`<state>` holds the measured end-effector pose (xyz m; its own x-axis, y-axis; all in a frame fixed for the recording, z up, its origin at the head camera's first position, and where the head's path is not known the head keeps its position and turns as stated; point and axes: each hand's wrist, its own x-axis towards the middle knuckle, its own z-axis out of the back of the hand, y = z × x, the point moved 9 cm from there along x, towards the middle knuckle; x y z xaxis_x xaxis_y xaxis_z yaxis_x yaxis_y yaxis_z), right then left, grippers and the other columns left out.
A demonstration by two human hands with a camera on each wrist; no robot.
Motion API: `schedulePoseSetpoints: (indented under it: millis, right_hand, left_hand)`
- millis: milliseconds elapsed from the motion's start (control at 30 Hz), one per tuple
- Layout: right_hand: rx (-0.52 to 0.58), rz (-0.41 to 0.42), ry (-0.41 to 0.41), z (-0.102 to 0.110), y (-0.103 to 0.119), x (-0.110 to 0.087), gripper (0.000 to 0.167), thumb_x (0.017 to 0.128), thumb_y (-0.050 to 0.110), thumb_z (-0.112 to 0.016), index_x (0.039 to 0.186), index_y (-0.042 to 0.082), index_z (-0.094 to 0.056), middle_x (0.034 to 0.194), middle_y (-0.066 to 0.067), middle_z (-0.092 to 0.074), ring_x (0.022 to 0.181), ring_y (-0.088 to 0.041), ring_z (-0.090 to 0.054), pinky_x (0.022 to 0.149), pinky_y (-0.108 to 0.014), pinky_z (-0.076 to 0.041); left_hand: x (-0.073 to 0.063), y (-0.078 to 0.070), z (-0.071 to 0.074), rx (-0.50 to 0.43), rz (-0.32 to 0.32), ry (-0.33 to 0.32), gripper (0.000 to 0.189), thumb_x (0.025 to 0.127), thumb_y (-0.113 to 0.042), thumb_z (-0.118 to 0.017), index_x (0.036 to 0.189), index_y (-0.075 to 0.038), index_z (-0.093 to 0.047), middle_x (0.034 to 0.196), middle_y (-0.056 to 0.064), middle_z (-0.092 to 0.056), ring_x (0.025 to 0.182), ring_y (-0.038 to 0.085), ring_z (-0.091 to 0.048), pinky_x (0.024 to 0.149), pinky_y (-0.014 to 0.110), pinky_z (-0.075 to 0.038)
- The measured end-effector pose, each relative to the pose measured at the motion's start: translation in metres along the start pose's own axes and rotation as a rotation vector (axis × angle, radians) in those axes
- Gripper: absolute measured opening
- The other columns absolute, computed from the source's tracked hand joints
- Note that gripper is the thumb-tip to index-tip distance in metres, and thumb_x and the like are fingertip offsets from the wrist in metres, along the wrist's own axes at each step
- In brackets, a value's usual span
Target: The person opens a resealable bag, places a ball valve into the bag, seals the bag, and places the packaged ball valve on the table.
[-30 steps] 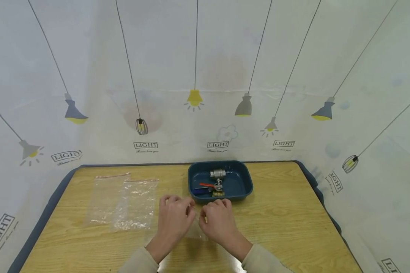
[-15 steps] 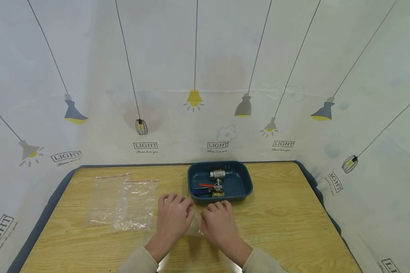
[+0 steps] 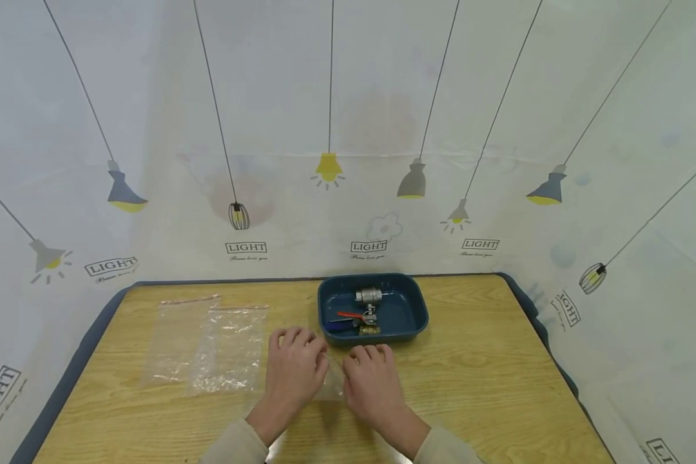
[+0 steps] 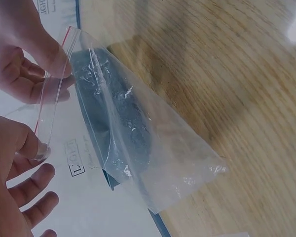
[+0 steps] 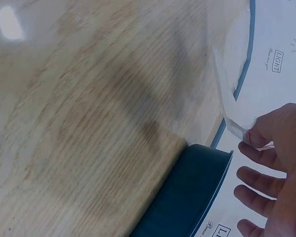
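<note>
In the head view, a lamp-printed white covering (image 3: 290, 96) rises behind the wooden table (image 3: 499, 367). At lower centre, the left hand (image 3: 294, 364) and right hand (image 3: 374, 381) hold a clear zip bag (image 3: 329, 386) between them. Just above stands a blue tray (image 3: 403, 312) containing metal valves (image 3: 369, 296); two clear bags (image 3: 232, 351) lie at centre left.

In the left wrist view, both hands pinch the red-edged strip (image 4: 46, 114) at the left of the frame, the bag slanting toward lower right.

In the right wrist view, at right, the right thumb and forefinger pinch the bag's edge, other fingers apart.
</note>
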<state>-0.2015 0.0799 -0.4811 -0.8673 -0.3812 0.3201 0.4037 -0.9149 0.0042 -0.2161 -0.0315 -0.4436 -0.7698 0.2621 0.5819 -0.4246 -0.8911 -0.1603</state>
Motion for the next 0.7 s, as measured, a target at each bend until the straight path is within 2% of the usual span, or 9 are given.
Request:
schedulePoseSetpoints:
  millis: [400, 700]
  right_hand:
    - [-0.025, -0.003, 0.021, -0.003, -0.0023, -0.004, 0.007, 0.08, 0.024, -0.067, 0.085, 0.021, -0.07, 0.097, 0.001, -0.066, 0.096, -0.023, -0.062, 0.093, -0.049, -0.042]
    - [-0.013, -0.011, 0.016, -0.0043, -0.0066, -0.0058, 0.006, 0.078, 0.024, -0.066, 0.081, 0.019, -0.068, 0.09, 0.002, -0.066, 0.092, -0.022, -0.062, 0.093, -0.049, -0.042]
  left_hand:
    - [0.0016, 0.0031, -0.0035, 0.015, 0.009, 0.046, 0.005, 0.078, -0.018, -0.068, 0.075, -0.021, -0.069, 0.086, -0.004, -0.07, 0.096, 0.023, -0.063, 0.092, 0.05, -0.043]
    - [0.0035, 0.0031, -0.0016, -0.006, 0.01, 0.038, 0.006, 0.077, -0.016, -0.067, 0.073, -0.02, -0.069, 0.082, -0.003, -0.07, 0.094, 0.023, -0.063, 0.092, 0.05, -0.042]
